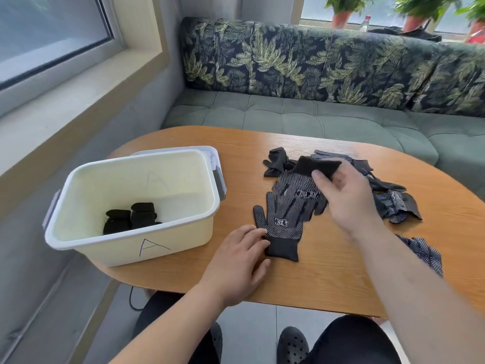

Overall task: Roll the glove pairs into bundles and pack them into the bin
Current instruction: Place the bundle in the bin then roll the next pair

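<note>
Closest to me, my left hand point(241, 261) lies on the wooden table point(328, 279) with its fingers loosely extended. The fingertips rest against the left edge of the near glove point(282, 227)'s cuff, clasping nothing that I can see. That glove lies flat, its long axis running away from me. The plain ribbed black cuff faces me and the fingers point toward the far side, leaning slightly left. Its knit palm is covered in small pale grip dots and carries a printed label.

Just beyond, my right hand point(346, 195) pinches the second glove point(296, 190) by its black cuff between thumb and fingers. This one is turned the other way, cuff at the far end, and its dotted fingers hang toward me and overlap the near glove's fingers.

To the left stands the bin point(78, 179), cream plastic, rectangular with rounded corners and a letter A drawn on its wall. Two black rolled bundles point(131, 216) sit together on its floor, near the front wall. Loose gloves point(393, 200) lie in a crumpled heap to the right, behind my hand. A leaf-print sofa point(315, 64) runs along the back.
</note>
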{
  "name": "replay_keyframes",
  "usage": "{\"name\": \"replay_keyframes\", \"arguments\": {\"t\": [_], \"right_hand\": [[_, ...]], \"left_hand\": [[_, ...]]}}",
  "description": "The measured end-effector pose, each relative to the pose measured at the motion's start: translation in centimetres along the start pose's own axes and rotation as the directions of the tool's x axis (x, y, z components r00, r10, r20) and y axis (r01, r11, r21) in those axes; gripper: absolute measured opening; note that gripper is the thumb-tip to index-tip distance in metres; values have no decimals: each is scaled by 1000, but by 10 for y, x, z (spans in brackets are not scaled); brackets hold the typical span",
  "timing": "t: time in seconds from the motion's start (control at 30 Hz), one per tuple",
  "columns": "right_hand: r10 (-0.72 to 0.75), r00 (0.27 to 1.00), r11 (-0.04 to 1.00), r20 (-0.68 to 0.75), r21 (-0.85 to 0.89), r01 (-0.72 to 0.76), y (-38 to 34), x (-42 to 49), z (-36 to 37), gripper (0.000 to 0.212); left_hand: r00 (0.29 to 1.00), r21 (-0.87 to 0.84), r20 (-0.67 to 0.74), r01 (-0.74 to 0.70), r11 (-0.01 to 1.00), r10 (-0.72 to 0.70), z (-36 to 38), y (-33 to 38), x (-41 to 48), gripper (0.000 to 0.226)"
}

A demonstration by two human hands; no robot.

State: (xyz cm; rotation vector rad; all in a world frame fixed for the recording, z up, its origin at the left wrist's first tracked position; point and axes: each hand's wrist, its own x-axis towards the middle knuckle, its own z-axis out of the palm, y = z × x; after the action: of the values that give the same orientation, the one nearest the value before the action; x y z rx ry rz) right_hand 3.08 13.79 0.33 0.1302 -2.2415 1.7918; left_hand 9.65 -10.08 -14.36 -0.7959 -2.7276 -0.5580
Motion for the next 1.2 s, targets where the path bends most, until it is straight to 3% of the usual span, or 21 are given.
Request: {"name": "replay_keyframes", "arguments": {"t": [0.1,0.17,0.3,0.37,0.53,0.7,0.8,0.87,0.97,1.07,1.2], "right_hand": [[-111,994,986,14,-120,112,-5,9,-3,19],[-117,987,947,109,-286,144,12,3,-1,25],[40,938,742,344,-639,203,79,-37,11,36],[-8,933,652,360,-705,277,102,-56,14,37],[-212,945,589,247,-740,326,99,-61,24,25],[-211,976,749,-51,-650,128,76,-28,30,18],[-232,964,823,-134,-556,120,61,-10,30,20],[-281,954,826,-103,-532,186,57,-13,30,22],[-320,946,793,54,-531,299,73,-38,29,26],[-266,939,707,217,-619,343,101,-71,28,32],[-301,902,571,308,-699,429,113,-88,28,28]], "left_hand": [[999,-5,-20,-28,1000,28,2,-2,-1,39],[999,-6,-26,-29,1000,29,1,-2,0,39],[999,19,-28,-36,999,36,-1,1,0,38],[998,19,-40,-44,999,45,-2,2,-1,37],[989,24,-72,-124,992,126,-3,2,-2,31],[981,23,-107,-159,987,161,-3,2,-1,26],[978,4,-131,-160,987,159,-1,1,-1,23],[978,-1,-137,-160,987,158,-1,0,-2,24],[977,-5,-136,-164,986,162,-1,1,-2,24],[981,6,-116,-159,987,158,-2,2,-3,26],[982,1,-109,-157,988,156,-1,2,-3,25]]}}
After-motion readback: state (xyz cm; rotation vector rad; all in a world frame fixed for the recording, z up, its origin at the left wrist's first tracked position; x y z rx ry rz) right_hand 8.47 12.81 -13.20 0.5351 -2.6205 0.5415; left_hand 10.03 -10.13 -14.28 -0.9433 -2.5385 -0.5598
